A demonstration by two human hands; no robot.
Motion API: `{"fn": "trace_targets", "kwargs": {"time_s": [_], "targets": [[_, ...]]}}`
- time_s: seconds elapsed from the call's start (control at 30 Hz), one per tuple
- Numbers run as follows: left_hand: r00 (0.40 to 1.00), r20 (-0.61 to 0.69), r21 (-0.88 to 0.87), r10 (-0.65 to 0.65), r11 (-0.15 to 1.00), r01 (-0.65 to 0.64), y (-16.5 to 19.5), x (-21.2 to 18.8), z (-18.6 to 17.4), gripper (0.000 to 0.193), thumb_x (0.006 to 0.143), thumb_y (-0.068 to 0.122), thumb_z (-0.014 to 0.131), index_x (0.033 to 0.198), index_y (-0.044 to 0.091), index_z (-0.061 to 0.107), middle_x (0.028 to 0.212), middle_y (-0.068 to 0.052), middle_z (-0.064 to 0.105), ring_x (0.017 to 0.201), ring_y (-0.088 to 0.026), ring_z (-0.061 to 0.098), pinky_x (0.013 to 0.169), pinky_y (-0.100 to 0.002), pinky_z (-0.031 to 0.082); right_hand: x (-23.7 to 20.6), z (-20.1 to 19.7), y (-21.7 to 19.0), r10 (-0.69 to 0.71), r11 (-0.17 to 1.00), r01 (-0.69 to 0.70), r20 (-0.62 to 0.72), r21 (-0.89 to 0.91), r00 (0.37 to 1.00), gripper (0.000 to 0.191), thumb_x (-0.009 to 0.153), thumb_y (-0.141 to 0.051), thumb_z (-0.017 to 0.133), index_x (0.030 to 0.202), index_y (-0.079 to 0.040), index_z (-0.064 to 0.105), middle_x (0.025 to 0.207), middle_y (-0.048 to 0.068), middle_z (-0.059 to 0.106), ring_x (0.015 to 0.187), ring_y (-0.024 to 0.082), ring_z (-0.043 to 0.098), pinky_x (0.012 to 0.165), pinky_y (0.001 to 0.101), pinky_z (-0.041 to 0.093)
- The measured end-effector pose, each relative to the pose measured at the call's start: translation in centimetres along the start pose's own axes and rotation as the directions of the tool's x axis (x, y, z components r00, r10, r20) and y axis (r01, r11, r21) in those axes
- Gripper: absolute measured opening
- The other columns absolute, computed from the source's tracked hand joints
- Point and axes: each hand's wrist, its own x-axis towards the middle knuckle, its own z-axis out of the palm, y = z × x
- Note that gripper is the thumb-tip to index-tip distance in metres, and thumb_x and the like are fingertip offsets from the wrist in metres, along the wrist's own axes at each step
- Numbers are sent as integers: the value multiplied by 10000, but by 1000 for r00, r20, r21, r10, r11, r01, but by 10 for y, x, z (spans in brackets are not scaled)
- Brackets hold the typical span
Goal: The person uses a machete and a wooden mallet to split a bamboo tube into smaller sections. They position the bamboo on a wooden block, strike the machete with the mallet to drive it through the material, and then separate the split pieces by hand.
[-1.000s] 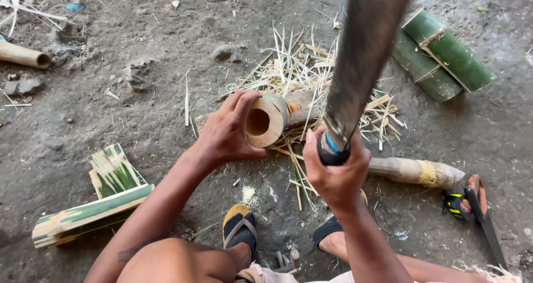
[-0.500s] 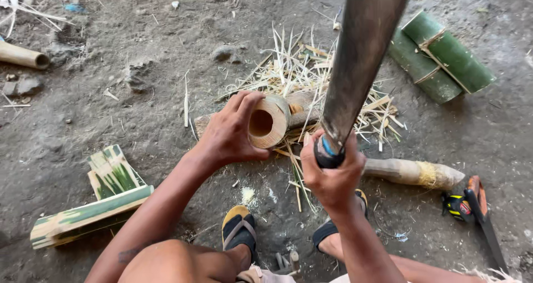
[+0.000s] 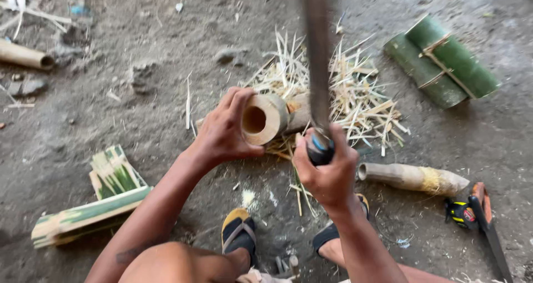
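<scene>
The left hand point(image 3: 225, 130) gripped an upright bamboo section point(image 3: 265, 118) to steady it, while the right hand point(image 3: 327, 169), closed around a long blade's handle point(image 3: 320, 147), raised the blade above the section.

Bare, grey packed-earth ground point(image 3: 139, 50) fills the view, dusty and uneven, strewn with small stones point(image 3: 226, 54) and pale splinters. Flat daylight falls across it, shadows soft.

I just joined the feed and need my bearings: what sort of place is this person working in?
Probably an informal outdoor bamboo-working spot on a bare dirt floor. Split bamboo slivers litter the ground, tied green bamboo sections lie nearby, and a hand saw rests on the dirt.
</scene>
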Motion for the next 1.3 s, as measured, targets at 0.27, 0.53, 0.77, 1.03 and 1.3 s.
{"fn": "trace_targets", "kwargs": {"time_s": [0.27, 0.53, 0.77, 1.03, 1.3], "targets": [[990, -118, -64, -77, 995, 70, -35, -9, -10, 1016, 544, 244, 905, 1400, 90, 381, 1294, -155, 524, 1187, -360, 607, 999, -449, 538, -26, 53, 183, 509, 847, -403, 308, -346, 804, 223, 779, -121, 726, 973, -23, 678, 822, 185, 731, 762, 340, 700, 648, 440, 542], [996, -41, -37, -80, 996, 78, -42, -14, -20, 1016, 528, 201, 892, 1388, 108, 360, 1240, -190, 529, 1133, -369, 614, 980, -473, 547, -6, 48, 96, 417, 909, -372, 356, -190, 837, 277, 873, -155, 706, 1113, -43, 625, 818, 117, 742, 719, 250, 750, 625, 389, 577], [1000, 6, -22, -29, 999, 29, -16, -6, 0, 1033, 544, 321, 907, 1375, 92, 336, 1256, -195, 522, 1103, -366, 630, 968, -439, 588, 14, 24, 15, 175, 984, -161, 272, -73, 946, 240, 904, -131, 699, 1056, -21, 550, 671, 84, 665, 541, 173, 663, 488, 313, 520], [999, -39, 30, 18, 999, -17, 1, -5, -2, 1011, 521, 308, 894, 1361, 57, 390, 1328, -193, 529, 1133, -407, 627, 899, -480, 571, 3, 31, 78, 637, 769, -520, 385, -372, 668, 138, 944, -128, 627, 1017, -42, 549, 712, 115, 651, 531, 276, 645, 416, 393, 514], [997, -73, -61, -36, 998, 32, -24, -26, -7, 996, 530, 246, 878, 1384, 92, 387, 1284, -178, 538, 1149, -356, 636, 980, -447, 567, -3, 56, 111, 749, 632, -520, 281, -575, 600, 440, 871, -105, 695, 1270, -97, 509, 851, 129, 673, 614, 243, 648, 518, 420, 580]]}}
